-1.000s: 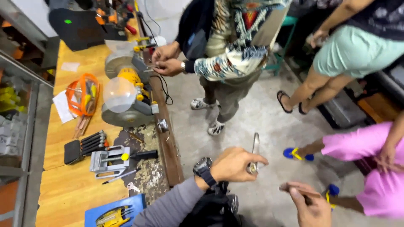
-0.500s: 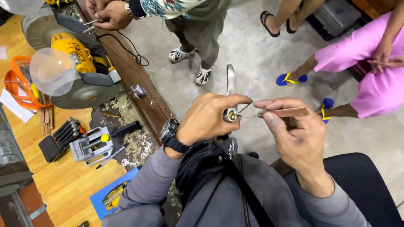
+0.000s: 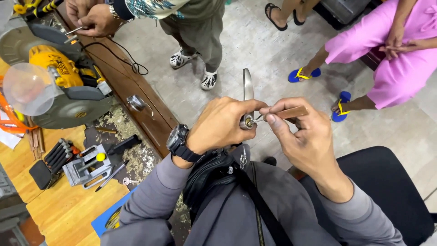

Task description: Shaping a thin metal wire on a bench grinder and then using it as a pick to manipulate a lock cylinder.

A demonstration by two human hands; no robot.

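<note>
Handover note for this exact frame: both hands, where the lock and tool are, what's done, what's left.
Left hand: closed around a silver lever door handle, lock cylinder facing the right hand.
Right hand: fingers pinch a brown-handled thin tool, tip at or in the keyway.
Both held in the air above the lap, beside the wooden workbench.
Done: handle gripped, tool at the cylinder.
Left: whether the cylinder has turned cannot be told.
</note>
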